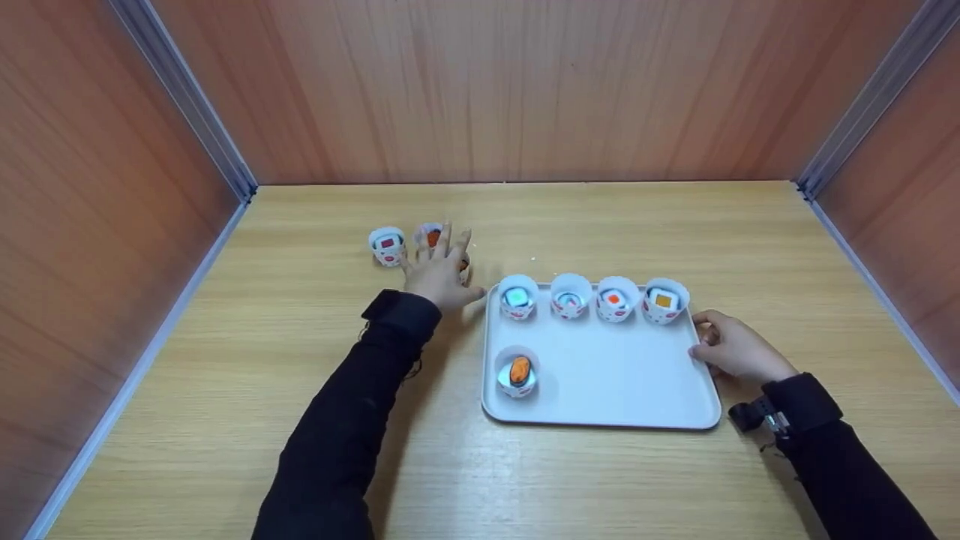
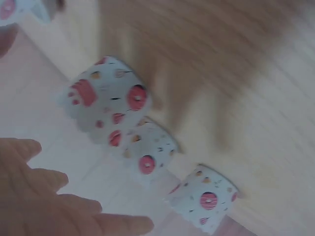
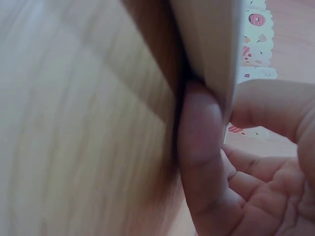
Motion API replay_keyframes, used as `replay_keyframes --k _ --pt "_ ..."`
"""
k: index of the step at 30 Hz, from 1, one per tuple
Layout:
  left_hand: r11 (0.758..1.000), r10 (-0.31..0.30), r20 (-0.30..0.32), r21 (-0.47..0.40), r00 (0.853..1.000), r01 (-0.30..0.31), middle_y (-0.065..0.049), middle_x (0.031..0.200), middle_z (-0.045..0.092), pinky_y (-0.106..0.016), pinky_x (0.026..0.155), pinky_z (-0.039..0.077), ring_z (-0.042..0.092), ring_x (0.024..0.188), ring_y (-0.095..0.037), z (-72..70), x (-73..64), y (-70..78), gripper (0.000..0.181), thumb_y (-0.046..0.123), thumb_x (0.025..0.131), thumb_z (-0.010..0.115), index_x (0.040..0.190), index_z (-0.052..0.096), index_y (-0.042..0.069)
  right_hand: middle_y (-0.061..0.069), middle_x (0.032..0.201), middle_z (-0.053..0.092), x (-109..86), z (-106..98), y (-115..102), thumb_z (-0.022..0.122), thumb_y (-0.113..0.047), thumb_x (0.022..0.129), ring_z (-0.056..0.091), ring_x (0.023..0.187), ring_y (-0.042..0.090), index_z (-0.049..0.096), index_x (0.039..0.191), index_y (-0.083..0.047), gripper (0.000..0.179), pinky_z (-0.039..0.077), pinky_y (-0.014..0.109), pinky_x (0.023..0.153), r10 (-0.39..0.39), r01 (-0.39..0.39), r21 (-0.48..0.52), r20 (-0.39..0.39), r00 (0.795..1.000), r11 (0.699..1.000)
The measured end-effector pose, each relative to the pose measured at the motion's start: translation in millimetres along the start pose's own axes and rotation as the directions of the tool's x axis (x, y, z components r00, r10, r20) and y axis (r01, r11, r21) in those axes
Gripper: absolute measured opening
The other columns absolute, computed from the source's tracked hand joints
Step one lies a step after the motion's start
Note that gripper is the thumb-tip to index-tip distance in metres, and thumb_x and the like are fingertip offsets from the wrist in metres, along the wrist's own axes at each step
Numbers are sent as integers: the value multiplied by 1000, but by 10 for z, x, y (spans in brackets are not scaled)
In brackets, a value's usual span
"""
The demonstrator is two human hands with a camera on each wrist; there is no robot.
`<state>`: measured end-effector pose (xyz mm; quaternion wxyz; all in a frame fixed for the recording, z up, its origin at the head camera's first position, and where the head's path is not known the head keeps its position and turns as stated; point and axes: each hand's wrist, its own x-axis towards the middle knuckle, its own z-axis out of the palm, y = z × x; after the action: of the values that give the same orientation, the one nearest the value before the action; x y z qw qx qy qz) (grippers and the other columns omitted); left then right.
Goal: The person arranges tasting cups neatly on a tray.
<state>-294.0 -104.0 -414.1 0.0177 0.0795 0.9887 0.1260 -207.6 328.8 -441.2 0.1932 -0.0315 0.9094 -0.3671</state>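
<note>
My left hand [image 1: 441,279], fingers spread, hovers over a small group of paper cupcake cups left of the tray. Just beyond its fingertips stands a cup with an orange-topped piece [image 1: 433,237], partly covered by the hand. A cup with a dark red square [image 1: 387,247] is to its left, and another cup [image 1: 464,268] shows between thumb and index finger. In the left wrist view the doughnut-printed cups [image 2: 147,152] stand apart from the fingers [image 2: 123,224]. My right hand [image 1: 739,349] pinches the right edge of the white tray [image 1: 600,375], thumb and finger on opposite faces of the rim.
Several paper cups [image 1: 570,296] holding small coloured pieces line the tray's back edge. One cup with an orange-topped piece [image 1: 519,372] stands at its front left. Wood-grain panels [image 1: 525,90] enclose the wooden table [image 1: 315,337] at the back and sides.
</note>
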Motion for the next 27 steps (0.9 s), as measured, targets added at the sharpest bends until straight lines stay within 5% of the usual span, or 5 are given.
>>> replay_keyframes --k 10,19,27 --pt "1000 5 61 -26 998 -4 -7 166 10 -71 113 13 -4 151 -39 134 29 -47 84 38 89 66 157 20 23 6 81 53 3 11 -16 59 -8 91 54 64 16 32 142 12 62 46 28 53 -22 22 1 -9 1000 1000" --pt "989 144 -48 -19 988 -145 -22 159 26 -50 122 16 17 149 -41 166 45 -82 63 6 93 58 151 34 7 6 81 53 3 10 -14 59 -9 91 54 64 16 31 142 12 61 47 28 54 -15 15 -6 -9 1000 1000" --pt "981 192 -110 -19 975 -195 -22 152 38 -52 115 32 27 144 -45 221 4 -113 54 -4 93 53 146 44 6 6 81 52 4 9 2 59 -8 90 54 65 15 32 140 14 61 49 27 55 -26 26 -13 -13 1000 1000"
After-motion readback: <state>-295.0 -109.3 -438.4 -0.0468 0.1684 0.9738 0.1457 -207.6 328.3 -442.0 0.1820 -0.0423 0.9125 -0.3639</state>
